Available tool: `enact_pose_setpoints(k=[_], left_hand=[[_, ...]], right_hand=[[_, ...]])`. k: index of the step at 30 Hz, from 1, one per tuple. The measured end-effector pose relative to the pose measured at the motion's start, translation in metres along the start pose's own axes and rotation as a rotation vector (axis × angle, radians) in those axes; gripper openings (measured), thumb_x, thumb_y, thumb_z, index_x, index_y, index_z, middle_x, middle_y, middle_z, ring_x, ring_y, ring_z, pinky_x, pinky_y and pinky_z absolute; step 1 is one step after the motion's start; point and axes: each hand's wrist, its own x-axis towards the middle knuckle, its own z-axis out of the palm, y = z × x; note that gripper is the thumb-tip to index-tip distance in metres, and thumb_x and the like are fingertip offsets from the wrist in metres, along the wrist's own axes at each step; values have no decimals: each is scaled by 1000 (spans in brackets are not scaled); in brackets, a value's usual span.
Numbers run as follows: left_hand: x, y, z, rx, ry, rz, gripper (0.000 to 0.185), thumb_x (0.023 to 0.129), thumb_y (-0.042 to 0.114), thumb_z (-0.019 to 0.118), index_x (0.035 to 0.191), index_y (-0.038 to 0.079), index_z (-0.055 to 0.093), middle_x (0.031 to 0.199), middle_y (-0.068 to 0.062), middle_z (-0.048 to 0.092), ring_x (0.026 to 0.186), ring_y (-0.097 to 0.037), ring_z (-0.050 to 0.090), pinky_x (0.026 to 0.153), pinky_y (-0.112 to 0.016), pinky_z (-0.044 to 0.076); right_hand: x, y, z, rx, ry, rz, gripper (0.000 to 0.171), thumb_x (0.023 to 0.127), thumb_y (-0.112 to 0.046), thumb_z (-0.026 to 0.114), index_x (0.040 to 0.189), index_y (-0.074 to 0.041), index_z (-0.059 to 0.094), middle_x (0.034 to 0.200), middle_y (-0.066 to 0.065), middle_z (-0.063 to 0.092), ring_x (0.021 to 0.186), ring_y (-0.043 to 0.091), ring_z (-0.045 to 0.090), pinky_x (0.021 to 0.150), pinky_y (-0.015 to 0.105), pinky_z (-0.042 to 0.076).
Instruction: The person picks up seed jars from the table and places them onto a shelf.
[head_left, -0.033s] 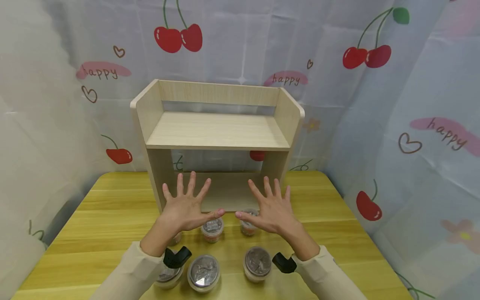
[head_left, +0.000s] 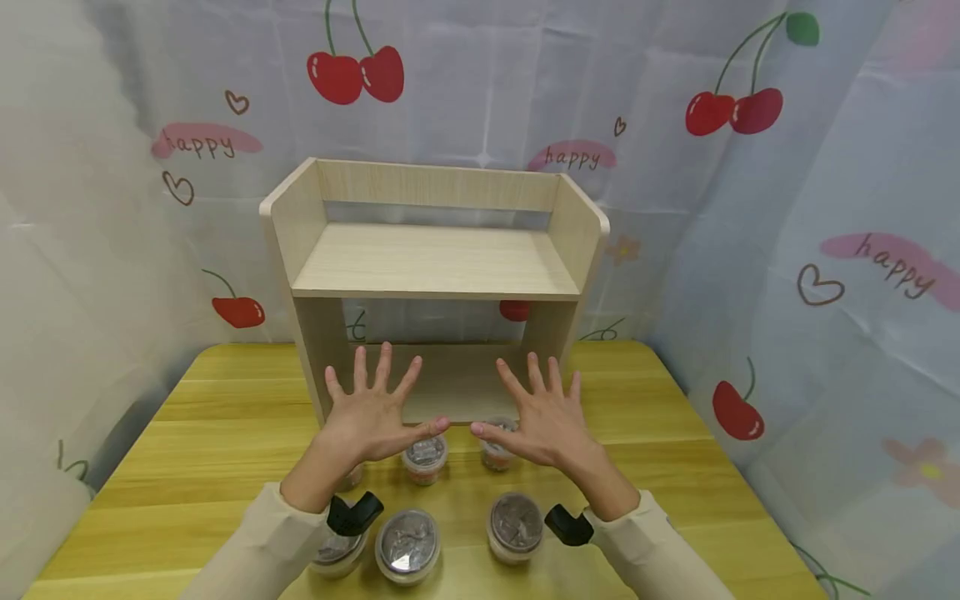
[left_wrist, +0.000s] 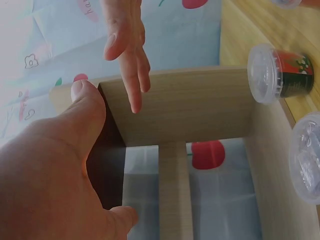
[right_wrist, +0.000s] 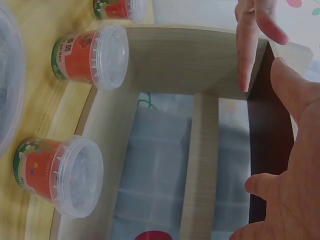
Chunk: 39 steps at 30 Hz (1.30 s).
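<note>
Both hands are held up in front of a two-tier wooden shelf (head_left: pixel 435 262), palms facing away and fingers spread wide. The left hand (head_left: pixel 371 421) is empty, its thumb pointing at the right thumb with a small gap between them. The right hand (head_left: pixel 551 421) mirrors it and holds nothing. Below them, small lidded tubs stand near the shelf's base: one in the middle (head_left: pixel 425 460), one partly behind the right thumb (head_left: pixel 497 457), and one mostly hidden by the left wrist (head_left: pixel 351 477). In the right wrist view, a small tub (right_wrist: pixel 77 57) shows a red and green label.
Larger lidded tubs stand nearer the front: a middle one (head_left: pixel 407 547), a right one (head_left: pixel 515 527), and a left one (head_left: pixel 335 552) partly covered by the left wrist's camera. All rest on a yellow wood-grain table (head_left: pixel 675 492). Cherry-printed cloth (head_left: pixel 480 83) hangs around it.
</note>
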Motion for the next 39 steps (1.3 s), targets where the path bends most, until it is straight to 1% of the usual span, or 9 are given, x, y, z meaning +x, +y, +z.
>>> enact_pose_setpoints(k=[10, 14, 17, 20, 24, 27, 30, 33, 39], left_hand=[[-1, -5, 1, -7, 27, 30, 98, 85, 82, 37, 159, 21, 15, 161, -24, -6, 141, -54, -10, 99, -80, -3], [-4, -14, -5, -31, 107, 63, 94, 88, 78, 40, 159, 22, 18, 161, -24, 2, 143, -53, -1, 103, -77, 5], [-5, -21, -12, -80, 221, 109, 86, 91, 69, 47, 157, 19, 27, 160, -23, 16, 143, -50, 16, 106, -71, 19], [-5, -30, -20, -126, 427, 161, 75, 92, 57, 59, 149, 11, 44, 151, -20, 40, 133, -45, 42, 99, -62, 39], [-2, -51, -31, -239, 877, 230, 44, 89, 36, 70, 117, 1, 69, 112, -17, 69, 98, -36, 66, 79, -50, 53], [4, -66, -42, -402, 1240, 252, 26, 86, 22, 68, 91, -3, 73, 84, -17, 71, 73, -32, 66, 69, -33, 52], [12, -80, -57, -554, 1468, 204, 23, 87, 16, 64, 85, -6, 70, 79, -17, 68, 64, -26, 59, 65, -20, 44], [19, -93, -68, -640, 1499, 94, 25, 88, 17, 63, 96, -6, 67, 91, -16, 68, 72, -18, 59, 67, -15, 41], [36, -117, -74, -739, 1359, -23, 36, 91, 18, 62, 120, -3, 60, 116, -14, 62, 100, -23, 64, 77, -19, 45]], right_hand=[[-3, 1, 3, 10, 33, -4, 98, 81, -81, 47, 158, -25, 23, 159, 26, 17, 143, 53, 14, 106, 74, 7], [-5, -1, 5, 62, 98, -51, 97, 82, -78, 51, 158, -22, 25, 158, 25, 20, 142, 51, 18, 107, 71, 15], [-11, 0, 8, 131, 148, -84, 95, 83, -73, 55, 157, -21, 27, 158, 23, 24, 141, 49, 25, 104, 69, 26], [-23, 3, 15, 212, 193, -116, 92, 84, -68, 61, 156, -20, 30, 156, 20, 31, 136, 46, 34, 99, 66, 35], [-44, 10, 29, 323, 255, -167, 88, 82, -59, 70, 153, -17, 37, 149, 15, 42, 129, 40, 44, 94, 64, 41], [-63, 19, 41, 374, 283, -187, 90, 77, -55, 76, 150, -16, 41, 145, 11, 47, 126, 35, 47, 90, 61, 45], [-78, 26, 54, 414, 283, -192, 96, 71, -52, 83, 150, -18, 41, 143, 10, 48, 125, 34, 48, 85, 60, 47], [-92, 31, 68, 466, 247, -161, 102, 67, -51, 86, 152, -23, 39, 142, 12, 47, 125, 36, 47, 85, 61, 46], [-104, 31, 91, 586, 180, -104, 109, 63, -52, 89, 154, -26, 33, 144, 12, 46, 124, 33, 47, 86, 50, 49]])
